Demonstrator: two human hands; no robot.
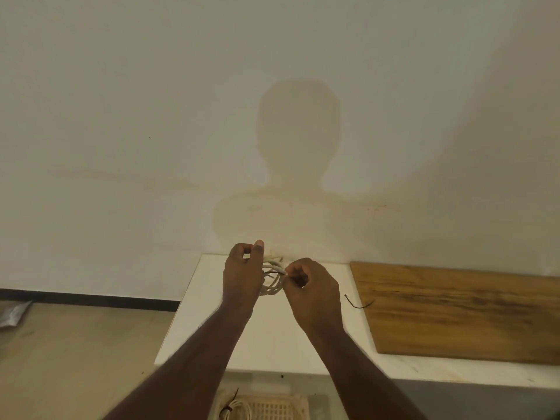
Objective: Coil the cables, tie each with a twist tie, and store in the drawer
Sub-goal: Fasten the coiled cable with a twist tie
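Note:
A coiled white cable (271, 283) hangs between my two hands above the white tabletop (263, 334). My left hand (242, 275) grips the coil's left side, thumb pointing up. My right hand (309, 291) pinches a thin dark twist tie (274, 272) that crosses the coil's top strands. Another dark twist tie (357, 303) lies loose on the tabletop to the right of my right hand. Below the table's front edge, an open drawer (269, 406) with a pale slatted bottom holds another white cable (239, 409) bound with a dark tie.
A wooden board (460, 313) lies on the right half of the tabletop. A plain wall stands right behind the table. To the left are bare floor and a grey bag (13, 313) by the dark skirting.

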